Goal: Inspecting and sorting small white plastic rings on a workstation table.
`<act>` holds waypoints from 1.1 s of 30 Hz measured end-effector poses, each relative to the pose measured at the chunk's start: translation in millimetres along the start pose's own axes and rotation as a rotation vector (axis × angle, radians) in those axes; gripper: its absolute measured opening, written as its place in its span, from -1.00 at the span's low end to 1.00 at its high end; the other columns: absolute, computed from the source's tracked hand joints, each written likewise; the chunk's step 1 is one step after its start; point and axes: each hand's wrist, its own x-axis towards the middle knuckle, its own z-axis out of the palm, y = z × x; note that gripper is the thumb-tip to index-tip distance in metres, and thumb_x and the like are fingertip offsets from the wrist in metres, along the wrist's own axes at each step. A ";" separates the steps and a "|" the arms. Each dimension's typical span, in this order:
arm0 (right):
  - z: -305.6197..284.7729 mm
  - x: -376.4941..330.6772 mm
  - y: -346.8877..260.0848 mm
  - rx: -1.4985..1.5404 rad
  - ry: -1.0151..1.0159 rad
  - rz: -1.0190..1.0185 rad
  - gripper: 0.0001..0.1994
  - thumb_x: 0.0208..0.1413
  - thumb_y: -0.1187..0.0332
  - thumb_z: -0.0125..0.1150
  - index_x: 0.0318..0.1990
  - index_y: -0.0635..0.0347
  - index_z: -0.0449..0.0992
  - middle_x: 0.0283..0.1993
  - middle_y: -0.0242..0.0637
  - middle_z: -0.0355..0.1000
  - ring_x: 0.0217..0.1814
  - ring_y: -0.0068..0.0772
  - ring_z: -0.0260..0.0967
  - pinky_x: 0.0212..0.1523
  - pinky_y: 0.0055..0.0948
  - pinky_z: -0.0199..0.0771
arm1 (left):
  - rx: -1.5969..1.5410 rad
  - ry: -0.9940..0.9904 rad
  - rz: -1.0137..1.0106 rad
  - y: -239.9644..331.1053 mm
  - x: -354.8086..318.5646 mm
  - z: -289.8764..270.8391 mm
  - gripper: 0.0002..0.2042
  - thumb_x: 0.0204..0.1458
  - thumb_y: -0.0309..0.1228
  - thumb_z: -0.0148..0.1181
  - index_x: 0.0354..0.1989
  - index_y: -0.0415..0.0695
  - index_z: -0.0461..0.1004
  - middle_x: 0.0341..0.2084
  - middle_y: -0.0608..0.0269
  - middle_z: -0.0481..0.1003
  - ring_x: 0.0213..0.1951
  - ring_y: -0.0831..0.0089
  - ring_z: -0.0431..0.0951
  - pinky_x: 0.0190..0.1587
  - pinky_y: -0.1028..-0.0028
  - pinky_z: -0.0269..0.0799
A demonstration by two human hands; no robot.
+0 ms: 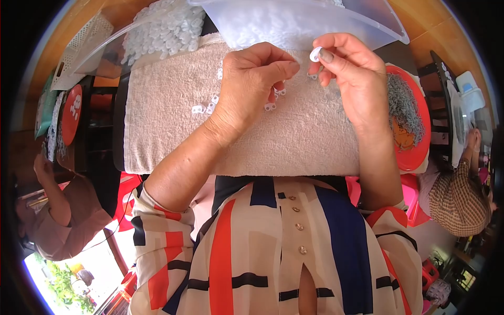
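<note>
The right hand [350, 73] pinches a small white plastic ring [315, 54] between thumb and forefinger, held up over the far edge of the towel. The left hand [255, 79] is curled just beside it, fingertips pressed together near the ring; whether it holds anything cannot be told. Under both hands lies a cream terry towel [173, 121], nubby and thick, spread over the worktop. A few loose white plastic pieces [207, 107] sit scattered on it near the left wrist.

Beyond the hands a clear plastic tub [325, 23] tilts toward the towel, filled with pale translucent bits. To its left a transparent bag [163, 29] bulges with more of the same small white parts. A round red tray [415, 142] at the towel's right end carries a tangle of grey wiry pieces [404, 107]. At far left stands a white perforated basket [86, 39] and a round red lid [72, 113]. The wooden floor shows orange-brown at the upper corners. Other people sit at the left and right edges.
</note>
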 end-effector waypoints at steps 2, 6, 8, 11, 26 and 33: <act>1.0 0.0 -0.5 -0.073 0.015 -0.032 -0.86 0.12 0.49 0.15 -0.18 0.29 0.53 -0.30 -0.34 0.49 -0.33 -0.57 0.40 -0.41 -0.63 0.24 | 0.069 0.003 0.020 -3.8 2.0 -5.4 -0.89 -0.04 -0.48 0.28 -0.43 -0.28 0.54 -0.61 0.30 0.49 -0.60 0.67 0.40 -0.61 0.65 0.29; -3.1 -0.9 -0.2 -0.333 -0.026 0.035 -0.89 0.07 0.52 0.16 -0.24 0.30 0.53 -0.32 -0.41 0.49 -0.34 -0.58 0.41 -0.36 -0.64 0.29 | 0.197 0.067 0.083 -6.5 5.3 -8.8 -0.89 -0.08 -0.49 0.32 -0.47 -0.29 0.53 -0.62 0.30 0.50 -0.59 0.64 0.41 -0.55 0.62 0.33; -8.7 2.6 12.1 -0.604 -0.279 -0.021 -0.88 0.05 0.54 0.15 -0.25 0.26 0.54 -0.36 -0.39 0.50 -0.36 -0.54 0.43 -0.29 -0.60 0.36 | 0.139 0.077 0.065 -5.3 6.5 -8.3 -0.90 -0.08 -0.50 0.31 -0.48 -0.28 0.53 -0.62 0.30 0.49 -0.59 0.65 0.41 -0.56 0.63 0.33; -2.2 -0.3 14.0 -1.026 -0.071 -0.281 -0.88 0.04 0.55 0.12 -0.26 0.22 0.53 -0.35 -0.28 0.51 -0.34 -0.40 0.47 -0.22 -0.54 0.41 | 0.057 0.098 0.015 -3.0 6.8 -9.4 -0.92 -0.08 -0.52 0.29 -0.48 -0.27 0.53 -0.63 0.31 0.49 -0.60 0.66 0.41 -0.58 0.65 0.32; 6.2 10.3 42.9 -1.568 0.028 -0.409 -0.87 0.00 0.43 0.20 -0.26 0.09 0.56 -0.27 -0.27 0.43 -0.13 -0.14 0.40 -0.07 -0.24 0.32 | -0.063 0.060 -0.096 -4.6 4.9 -7.3 -0.93 -0.05 -0.52 0.26 -0.49 -0.26 0.54 -0.62 0.28 0.50 -0.62 0.61 0.43 -0.65 0.61 0.28; 5.9 8.1 40.2 -1.416 0.022 -0.436 -0.88 -0.02 0.52 0.17 -0.30 0.14 0.52 -0.31 -0.28 0.42 -0.21 -0.23 0.42 -0.15 -0.31 0.36 | -0.005 0.074 -0.101 -5.8 5.5 -9.0 -0.90 -0.01 -0.49 0.24 -0.49 -0.27 0.54 -0.63 0.27 0.49 -0.64 0.60 0.42 -0.65 0.62 0.28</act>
